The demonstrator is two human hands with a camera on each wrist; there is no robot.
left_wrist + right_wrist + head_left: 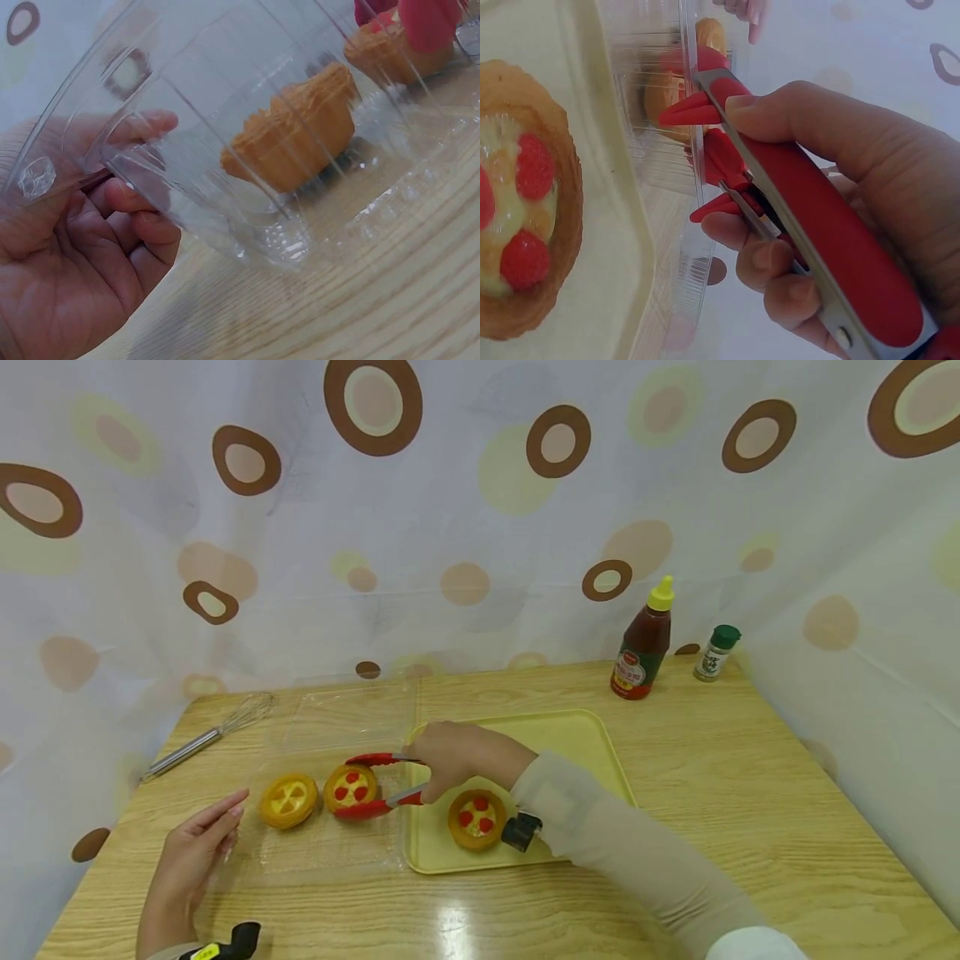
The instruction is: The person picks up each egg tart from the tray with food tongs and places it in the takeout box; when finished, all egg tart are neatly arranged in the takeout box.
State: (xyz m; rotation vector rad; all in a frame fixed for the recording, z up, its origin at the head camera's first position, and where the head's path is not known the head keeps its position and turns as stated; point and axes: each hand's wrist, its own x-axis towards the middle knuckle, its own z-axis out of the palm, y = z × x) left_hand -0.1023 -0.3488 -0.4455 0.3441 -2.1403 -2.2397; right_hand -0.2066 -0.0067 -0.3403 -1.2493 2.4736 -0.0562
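Note:
My right hand (450, 756) grips red tongs (817, 217), whose two tips stand either side of a berry-topped tart (351, 787) in the clear plastic box (330, 852). Beside it in the box lies a tart with a plain yellow filling (288, 801). At the box's left edge, my left hand (197, 852) pinches the clear plastic rim between thumb and fingers, as the left wrist view shows (97, 232). Another berry-topped tart (477, 819) sits on the yellow tray (577, 727), under my right forearm's near side.
A whisk (206, 739) lies at the back left, behind the box. The box's clear lid (341, 714) lies folded back toward the curtain. At the back right stand a red sauce bottle (641, 652) and a green-capped shaker (716, 653).

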